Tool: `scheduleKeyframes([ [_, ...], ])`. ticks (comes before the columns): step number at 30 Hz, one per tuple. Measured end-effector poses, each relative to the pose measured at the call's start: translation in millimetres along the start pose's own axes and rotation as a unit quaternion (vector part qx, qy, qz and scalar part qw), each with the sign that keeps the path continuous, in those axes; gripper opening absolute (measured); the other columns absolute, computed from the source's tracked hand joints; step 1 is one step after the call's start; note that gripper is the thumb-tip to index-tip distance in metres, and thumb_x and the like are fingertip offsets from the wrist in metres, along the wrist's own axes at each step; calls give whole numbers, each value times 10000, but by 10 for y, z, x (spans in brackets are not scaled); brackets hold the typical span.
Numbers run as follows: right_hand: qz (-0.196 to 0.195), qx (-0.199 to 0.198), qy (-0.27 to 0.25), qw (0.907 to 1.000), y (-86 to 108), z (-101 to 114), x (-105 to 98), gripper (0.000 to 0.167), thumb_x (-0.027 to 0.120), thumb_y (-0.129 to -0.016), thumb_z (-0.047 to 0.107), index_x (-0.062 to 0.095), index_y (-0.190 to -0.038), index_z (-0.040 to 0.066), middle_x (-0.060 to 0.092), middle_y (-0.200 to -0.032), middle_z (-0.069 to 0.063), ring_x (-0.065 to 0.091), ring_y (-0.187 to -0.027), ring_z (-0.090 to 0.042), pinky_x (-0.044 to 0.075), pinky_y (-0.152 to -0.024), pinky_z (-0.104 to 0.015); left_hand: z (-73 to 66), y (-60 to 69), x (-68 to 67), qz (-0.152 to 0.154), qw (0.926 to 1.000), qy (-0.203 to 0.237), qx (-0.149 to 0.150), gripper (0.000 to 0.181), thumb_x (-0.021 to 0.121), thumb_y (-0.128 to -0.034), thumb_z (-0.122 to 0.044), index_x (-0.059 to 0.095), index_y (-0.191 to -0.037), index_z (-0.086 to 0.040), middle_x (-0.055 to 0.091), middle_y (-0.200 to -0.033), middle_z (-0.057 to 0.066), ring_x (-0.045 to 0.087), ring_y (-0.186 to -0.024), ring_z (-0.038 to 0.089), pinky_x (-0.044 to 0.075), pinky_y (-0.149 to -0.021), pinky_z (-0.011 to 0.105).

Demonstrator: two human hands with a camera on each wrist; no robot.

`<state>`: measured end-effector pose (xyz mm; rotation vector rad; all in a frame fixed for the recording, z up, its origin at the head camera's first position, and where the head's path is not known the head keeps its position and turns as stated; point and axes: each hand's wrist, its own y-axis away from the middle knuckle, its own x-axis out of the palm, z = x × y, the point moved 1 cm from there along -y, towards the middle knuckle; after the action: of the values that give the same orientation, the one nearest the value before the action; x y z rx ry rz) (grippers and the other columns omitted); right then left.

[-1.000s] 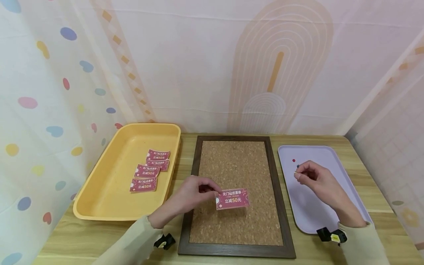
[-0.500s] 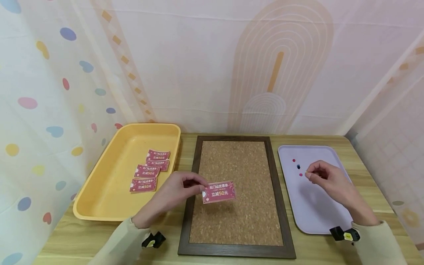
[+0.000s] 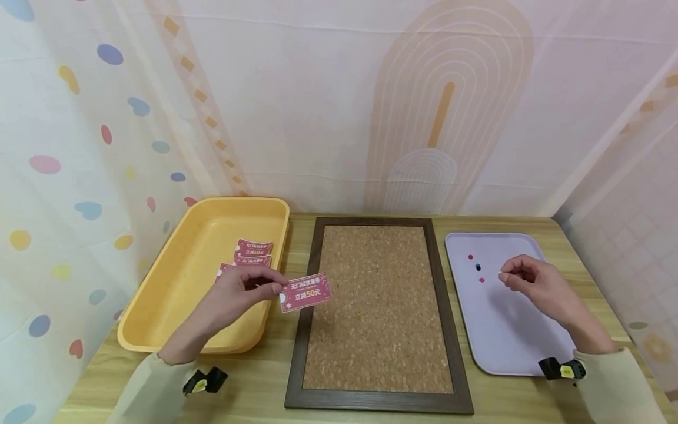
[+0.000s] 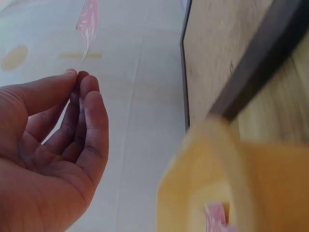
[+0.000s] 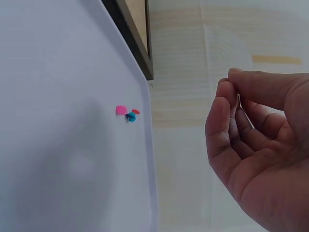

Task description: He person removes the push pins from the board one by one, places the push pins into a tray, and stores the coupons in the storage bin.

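Observation:
My left hand (image 3: 238,300) pinches a pink coupon (image 3: 305,292) by its left end. It holds the coupon in the air across the left frame edge of a cork board (image 3: 378,330), beside a yellow tray (image 3: 159,294). In the left wrist view, the coupon (image 4: 88,21) appears nearly edge-on above the fingertips. My right hand (image 3: 545,294) hovers over a lilac tray (image 3: 508,353), thumb and fingertips pinched together. A tiny pale pin-like thing shows at those fingertips in the head view; the right wrist view hides it.
Several pink coupons (image 3: 254,247) lie in the yellow tray, partly covered by my left hand. Small pushpins, a red one (image 3: 470,257), a blue one (image 3: 478,267) and a pink one (image 3: 482,280), lie in the lilac tray. A patterned curtain (image 3: 318,118) stands behind the table.
My left hand has carried the coupon leftward from over the cork board toward the yellow tray. My right hand has shifted right over the lilac tray, uncovering the pushpins.

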<state>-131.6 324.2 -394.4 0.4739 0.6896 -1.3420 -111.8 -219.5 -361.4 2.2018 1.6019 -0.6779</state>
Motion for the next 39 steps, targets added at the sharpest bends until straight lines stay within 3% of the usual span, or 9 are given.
scheduleKeyframes([
  [9,131,196,73,9997,-40,-64,-9,126,658,-1017,85,663,-1083,-22,627,-903,-69,550,-764,-133,473,-656,-243,210,119,-315,107,9992,360,-101,128,645,-1017,-55,712,-1100,16,679,-933,107,623,-785,142,571,-678,272],
  [16,170,76,128,9997,-71,-109,-11,110,666,-1007,69,679,-1073,-18,642,-913,-75,546,-768,-120,477,-665,-225,391,190,-551,65,10000,58,-31,137,609,-1023,-12,704,-1112,31,689,-952,65,617,-779,161,540,-657,248],
  [23,235,63,259,9994,-105,-129,-13,96,665,-1006,64,679,-1064,-11,646,-909,-77,552,-770,-128,485,-668,-230,586,236,-776,155,9998,97,-18,159,573,-1035,13,683,-1130,78,693,-1063,20,671,-870,112,569,-786,235],
  [32,358,165,288,9988,-121,-125,25,101,675,-998,58,678,-1065,-17,658,-933,-93,532,-786,-160,479,-666,-236,813,225,-881,471,9976,-54,-505,155,574,-1034,6,686,-1111,79,705,-1002,81,680,-861,151,577,-805,265],
  [39,392,-171,120,9990,-122,-153,84,59,674,-972,-21,680,-1031,-26,655,-933,-92,512,-767,-110,468,-652,-226,971,223,-900,772,9948,-263,-613,144,586,-1013,11,704,-1094,28,689,-1006,80,637,-856,184,565,-784,285],
])
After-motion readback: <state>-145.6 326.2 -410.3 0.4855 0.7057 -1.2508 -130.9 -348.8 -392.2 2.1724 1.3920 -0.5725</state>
